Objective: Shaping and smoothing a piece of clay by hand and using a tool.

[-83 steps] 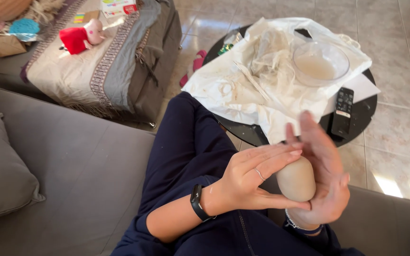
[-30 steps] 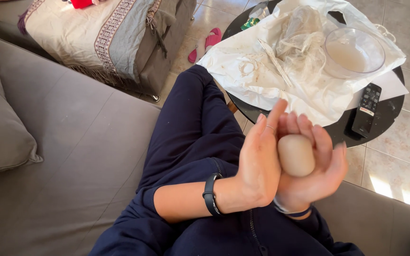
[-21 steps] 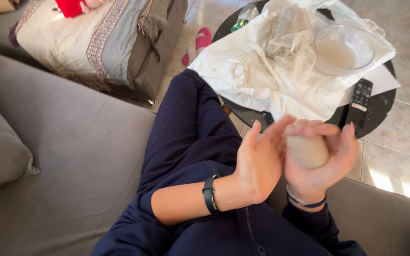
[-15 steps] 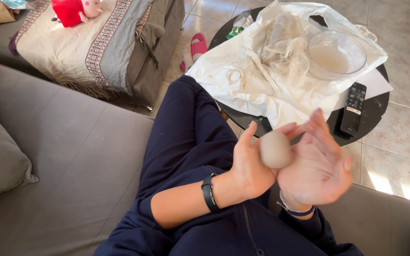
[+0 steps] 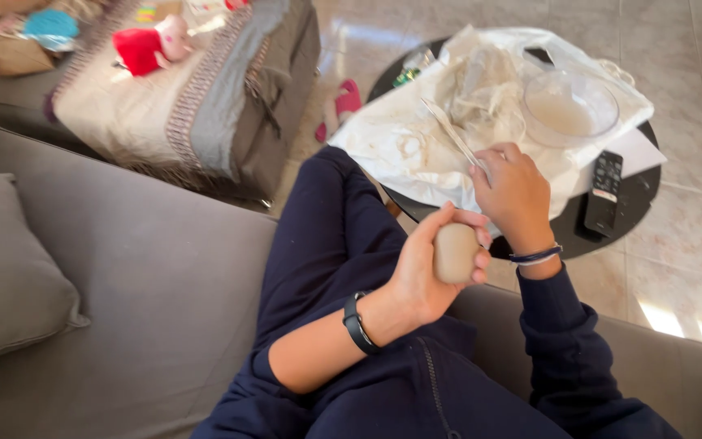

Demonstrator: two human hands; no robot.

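My left hand [image 5: 428, 272] is closed around a smooth beige clay ball [image 5: 455, 253], held above my lap. Further out, my right hand [image 5: 512, 191] reaches over the edge of the round black table [image 5: 574, 223] and pinches the near end of a thin pale stick-like tool [image 5: 451, 132] that lies across the crumpled white plastic sheet [image 5: 404, 150]. A black band sits on my left wrist and thin bracelets on my right wrist.
A clear bowl [image 5: 570, 106] of cloudy water and a black remote [image 5: 603, 191] rest on the table. I sit on a grey sofa [image 5: 136, 268] with a cushion [image 5: 2, 276] at left. A covered bench [image 5: 180, 97] with toys stands beyond, a pink slipper [image 5: 341, 104] on the tiled floor.
Both hands were rolling the clay ball together. Now the ball stays in my left hand alone, and my right hand has moved forward to the table and taken hold of the thin tool.
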